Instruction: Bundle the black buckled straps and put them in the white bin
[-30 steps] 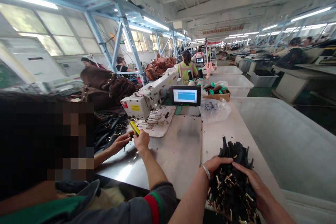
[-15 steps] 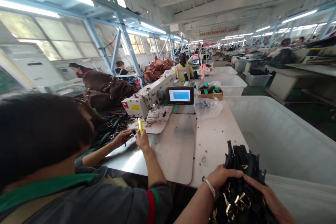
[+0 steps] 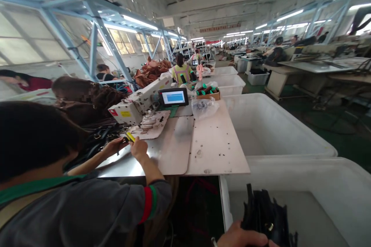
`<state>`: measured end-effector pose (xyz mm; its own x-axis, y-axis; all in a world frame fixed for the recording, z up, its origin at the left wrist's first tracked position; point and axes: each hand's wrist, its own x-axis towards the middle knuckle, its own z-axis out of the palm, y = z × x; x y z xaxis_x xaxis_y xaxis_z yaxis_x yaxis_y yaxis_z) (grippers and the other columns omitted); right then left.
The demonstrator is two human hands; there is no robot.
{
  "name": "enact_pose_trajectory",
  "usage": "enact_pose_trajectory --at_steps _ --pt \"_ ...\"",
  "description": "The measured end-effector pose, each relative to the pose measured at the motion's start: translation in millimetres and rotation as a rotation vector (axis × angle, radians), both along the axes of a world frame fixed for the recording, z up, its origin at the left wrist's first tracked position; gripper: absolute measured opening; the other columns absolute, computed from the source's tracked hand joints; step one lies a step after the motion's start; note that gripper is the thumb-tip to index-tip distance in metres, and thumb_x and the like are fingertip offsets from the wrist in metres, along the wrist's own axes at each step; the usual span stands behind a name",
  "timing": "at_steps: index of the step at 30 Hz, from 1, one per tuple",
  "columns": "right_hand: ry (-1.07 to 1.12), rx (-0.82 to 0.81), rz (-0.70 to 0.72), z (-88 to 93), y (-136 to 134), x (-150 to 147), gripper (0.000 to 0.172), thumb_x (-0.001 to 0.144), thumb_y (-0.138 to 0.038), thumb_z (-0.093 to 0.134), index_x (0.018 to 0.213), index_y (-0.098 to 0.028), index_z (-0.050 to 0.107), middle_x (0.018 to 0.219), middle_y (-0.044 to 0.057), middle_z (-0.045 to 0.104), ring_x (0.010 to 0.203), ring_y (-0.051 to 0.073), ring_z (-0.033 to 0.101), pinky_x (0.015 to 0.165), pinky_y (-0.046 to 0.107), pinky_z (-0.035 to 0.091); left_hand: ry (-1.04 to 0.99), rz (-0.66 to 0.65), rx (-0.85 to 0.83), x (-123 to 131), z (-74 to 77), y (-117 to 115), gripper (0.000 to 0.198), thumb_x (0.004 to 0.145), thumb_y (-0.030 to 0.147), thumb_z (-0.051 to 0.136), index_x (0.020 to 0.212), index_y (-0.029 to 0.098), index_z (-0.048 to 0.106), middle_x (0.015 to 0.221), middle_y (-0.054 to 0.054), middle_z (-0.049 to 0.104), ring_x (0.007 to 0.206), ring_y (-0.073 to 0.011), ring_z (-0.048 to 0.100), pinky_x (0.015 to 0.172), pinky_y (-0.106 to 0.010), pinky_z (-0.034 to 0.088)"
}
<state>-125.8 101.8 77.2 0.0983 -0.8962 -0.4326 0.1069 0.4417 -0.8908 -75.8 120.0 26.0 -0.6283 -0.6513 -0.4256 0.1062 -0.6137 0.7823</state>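
Observation:
A bundle of black straps [image 3: 265, 210] with gold-coloured metal fittings is at the lower right, its cut ends pointing up. My left hand [image 3: 242, 237], with a silver bracelet at the wrist, is closed around the near side of it. Of my right hand [image 3: 273, 243] only a fingertip shows at the bottom edge, against the same bundle; the rest is out of frame. Behind the straps lies the inside of a white plastic bin [image 3: 333, 177], and the bundle is over it.
A co-worker [image 3: 95, 208] sits at the left, holding a yellow cutter [image 3: 130, 136] and a small dark piece. Before them stand a sewing machine [image 3: 127, 112] with a screen [image 3: 173, 97] and a worktable [image 3: 214, 150]. Another white bin [image 3: 290, 123] is beyond.
My view has swung right, so the table and co-worker sit further left. The strap bundle and both hands are lower in view, now over the near bin.

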Motion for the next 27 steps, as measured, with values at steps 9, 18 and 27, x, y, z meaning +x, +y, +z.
enact_pose_trajectory --at_steps 9,18,27 --pt "0.052 -0.370 0.102 39.7 -154.1 248.9 0.030 0.062 -0.026 0.056 0.085 -0.042 0.068 0.099 -0.013 0.069 0.121 0.030 0.041 0.091 0.039 0.043 0.126 0.313 -0.163 129.8 111.0 -43.4 0.021 0.084 0.031 0.061 0.104 0.027 0.059 0.098 -0.003 0.066 0.091 -0.0218 0.063 0.066 -0.036 0.056" --pt "0.151 -0.357 0.036 -58.5 -214.3 324.6 0.032 0.067 -0.022 0.060 0.090 -0.043 0.068 0.104 -0.018 0.065 0.115 0.025 0.044 0.085 0.034 0.043 0.385 0.484 -0.056 285.8 126.3 -173.4 0.033 0.089 0.039 0.051 0.072 0.013 0.060 0.060 0.005 0.059 0.052 -0.0102 0.060 0.047 -0.022 0.050" --pt "-0.060 -0.303 0.081 -30.3 -193.0 312.3 0.033 0.058 -0.043 0.060 0.085 -0.026 0.068 0.106 0.000 0.066 0.121 0.026 0.031 0.076 0.028 0.043 0.201 0.303 0.102 196.2 96.5 -55.1 0.034 0.079 0.055 0.057 0.098 0.027 0.062 0.085 -0.004 0.070 0.079 -0.0211 0.067 0.057 -0.034 0.055"
